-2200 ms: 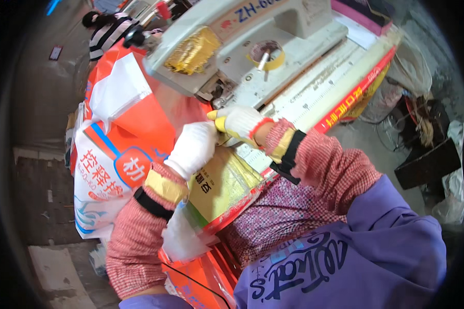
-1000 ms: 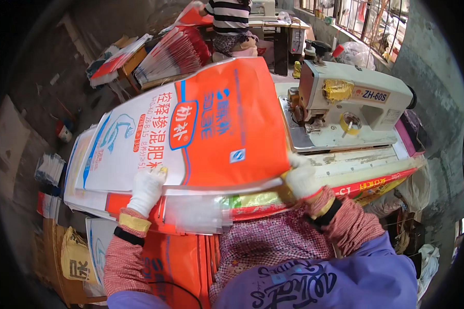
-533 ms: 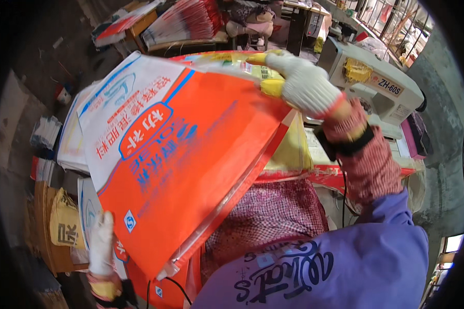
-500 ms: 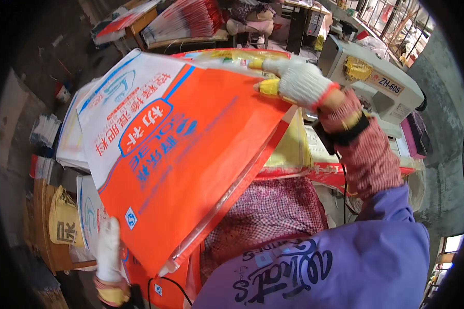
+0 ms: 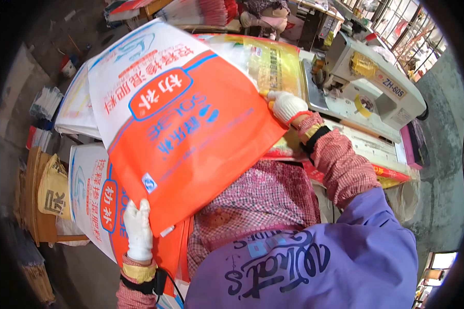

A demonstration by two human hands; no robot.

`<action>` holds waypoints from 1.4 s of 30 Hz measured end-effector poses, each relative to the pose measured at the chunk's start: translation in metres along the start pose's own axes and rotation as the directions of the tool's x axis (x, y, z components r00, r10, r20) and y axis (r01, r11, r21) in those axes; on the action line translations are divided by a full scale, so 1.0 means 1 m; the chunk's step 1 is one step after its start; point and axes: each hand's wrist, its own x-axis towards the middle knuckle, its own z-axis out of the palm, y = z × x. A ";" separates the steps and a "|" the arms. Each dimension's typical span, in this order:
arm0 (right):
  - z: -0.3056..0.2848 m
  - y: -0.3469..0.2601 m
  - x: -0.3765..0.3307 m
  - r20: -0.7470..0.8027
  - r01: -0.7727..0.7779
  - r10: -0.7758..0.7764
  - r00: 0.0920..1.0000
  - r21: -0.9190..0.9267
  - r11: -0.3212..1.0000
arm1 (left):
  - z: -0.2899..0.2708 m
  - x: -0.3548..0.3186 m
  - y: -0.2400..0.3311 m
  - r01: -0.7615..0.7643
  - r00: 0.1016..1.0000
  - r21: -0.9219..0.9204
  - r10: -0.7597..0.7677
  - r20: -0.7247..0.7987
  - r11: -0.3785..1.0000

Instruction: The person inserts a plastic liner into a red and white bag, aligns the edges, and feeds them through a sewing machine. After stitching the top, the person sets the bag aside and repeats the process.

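A flat orange and white woven sack (image 5: 216, 123) with blue bands lies slanted in front of me, partly over the sewing table. My right hand (image 5: 288, 107), in a white glove with yellow fingertips, grips its right edge. At the lower left, my white-gloved left hand (image 5: 138, 229) closes on the sack's near left edge; some of its fingers are hidden. Below hangs a second sack (image 5: 95, 193) of the same print, beside my lap. A checked red cloth (image 5: 252, 201) covers my lap.
A white industrial sewing machine (image 5: 371, 77) stands at the right, its bed beside a yellow clear-film bag (image 5: 278, 62). More white sacks (image 5: 72, 110) are piled at the left. A wooden stool (image 5: 38, 195) carries a yellow bag (image 5: 54, 188). Folded sacks (image 5: 201, 13) lie at the back.
The upper sack has swung flatter and away from me. My right hand has come down and nearer along its edge; my left hand has moved right and slightly up.
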 end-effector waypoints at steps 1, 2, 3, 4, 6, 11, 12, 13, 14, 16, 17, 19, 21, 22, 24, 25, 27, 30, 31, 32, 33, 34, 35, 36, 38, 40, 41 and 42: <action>0.002 0.005 0.000 -0.025 -0.066 0.066 0.998 -0.012 0.998 | -0.001 0.003 -0.001 0.040 0.997 0.133 -0.030 -0.071 0.990; 0.004 0.005 0.005 -0.001 -0.131 0.131 0.991 0.003 0.991 | -0.001 0.004 0.000 0.051 0.996 0.099 -0.043 -0.079 0.994; 0.003 0.006 0.001 -0.080 -0.141 0.141 0.987 -0.001 0.990 | -0.004 0.007 0.003 -0.027 0.998 0.038 0.029 -0.052 0.999; 0.001 0.004 -0.007 -0.142 -0.131 0.131 0.981 0.007 0.991 | -0.008 0.006 0.007 -0.061 0.998 0.014 0.061 -0.028 0.998; -0.006 -0.005 -0.034 -0.444 0.049 0.057 0.894 0.224 0.973 | -0.019 0.004 0.019 -0.077 0.997 -0.082 0.075 -0.028 0.994; -0.001 -0.025 -0.147 -0.551 0.804 -0.702 0.451 -0.090 0.588 | -0.047 -0.016 0.047 -0.071 0.997 -0.245 0.079 0.024 0.967; 0.009 -0.029 -0.155 -0.382 0.807 -0.767 0.516 -0.084 0.585 | -0.049 -0.019 0.050 -0.026 1.000 -0.139 0.028 0.010 0.990; 0.024 -0.033 -0.156 -0.236 0.681 -0.708 0.665 -0.195 0.705 | -0.049 -0.022 0.051 -0.002 1.000 -0.109 0.003 0.008 0.994; 0.037 -0.036 -0.141 -0.087 0.522 -0.562 0.823 -0.275 0.807 | -0.048 -0.025 0.051 0.020 1.000 -0.076 -0.020 0.001 0.997; 0.063 -0.045 -0.093 0.114 0.311 -0.291 0.950 -0.434 0.845 | -0.043 -0.031 0.049 0.078 0.997 -0.116 -0.078 0.005 0.990; 0.073 -0.047 -0.070 0.136 0.230 -0.193 0.972 -0.365 0.902 | -0.040 -0.033 0.047 0.089 0.996 -0.135 -0.089 0.002 0.987; 0.090 -0.059 -0.022 0.089 0.231 -0.214 0.973 -0.365 0.902 | -0.034 -0.039 0.042 0.071 0.993 -0.179 -0.053 0.104 0.981; 0.103 -0.071 0.010 0.087 0.201 -0.183 0.979 -0.317 0.927 | -0.032 -0.044 0.037 0.092 0.986 -0.317 -0.042 0.163 0.944; 0.107 -0.076 0.021 0.085 0.192 -0.175 0.981 -0.295 0.936 | -0.032 -0.046 0.034 0.155 0.983 -0.312 -0.114 0.147 0.937; 0.111 -0.081 0.035 0.098 0.173 -0.153 0.983 -0.249 0.953 | -0.033 -0.049 0.029 0.202 0.974 -0.325 -0.156 0.163 0.924; 0.111 -0.081 0.038 0.107 0.170 -0.149 0.983 -0.224 0.960 | -0.033 -0.050 0.026 0.255 0.964 -0.302 -0.216 0.156 0.918; 0.109 -0.076 0.032 0.119 0.190 -0.174 0.977 -0.140 0.972 | -0.034 -0.049 0.019 0.269 0.960 -0.315 -0.229 0.158 0.910; 0.089 -0.062 0.000 0.121 0.263 -0.279 0.953 0.128 0.956 | -0.033 -0.045 0.007 0.116 0.991 -0.237 -0.097 0.093 0.964; 0.077 -0.056 -0.020 0.126 0.296 -0.343 0.931 0.288 0.911 | -0.034 -0.044 0.003 0.136 0.989 -0.203 -0.121 0.087 0.970; 0.065 -0.053 -0.040 0.137 0.317 -0.415 0.899 0.450 0.835 | -0.034 -0.043 -0.002 0.168 0.984 -0.196 -0.152 0.092 0.966; 0.046 -0.046 -0.062 0.156 0.334 -0.505 0.849 0.582 0.741 | -0.036 -0.042 -0.005 0.247 0.967 -0.211 -0.225 0.122 0.946; 0.029 -0.043 -0.082 0.153 0.295 -0.619 0.770 0.775 0.558 | -0.037 -0.042 -0.008 0.210 0.973 -0.104 -0.198 0.115 0.972; 0.008 -0.037 -0.100 0.155 0.341 -0.737 0.658 0.811 0.475 | -0.039 -0.040 -0.011 0.219 0.967 -0.012 -0.215 0.137 0.976; -0.014 -0.030 -0.111 0.100 0.357 -0.821 0.563 0.866 0.350 | -0.040 -0.039 -0.012 0.223 0.959 0.084 -0.234 0.160 0.971; -0.045 -0.019 -0.121 -0.106 0.427 -0.842 0.529 0.891 0.156 | -0.041 -0.035 -0.013 0.197 0.966 0.106 -0.211 0.151 0.975; -0.049 -0.011 -0.117 -0.496 0.626 -0.400 0.771 0.704 0.335 | -0.038 -0.031 -0.011 0.156 0.974 0.154 -0.178 0.144 0.976; -0.043 -0.008 -0.114 -0.712 0.530 -0.116 0.692 0.393 0.752 | -0.035 -0.030 -0.010 0.134 0.978 0.189 -0.161 0.136 0.973; -0.031 -0.008 -0.103 -0.610 0.414 -0.095 0.786 0.407 0.814 | -0.033 -0.030 -0.008 0.170 0.976 0.242 -0.198 0.095 0.955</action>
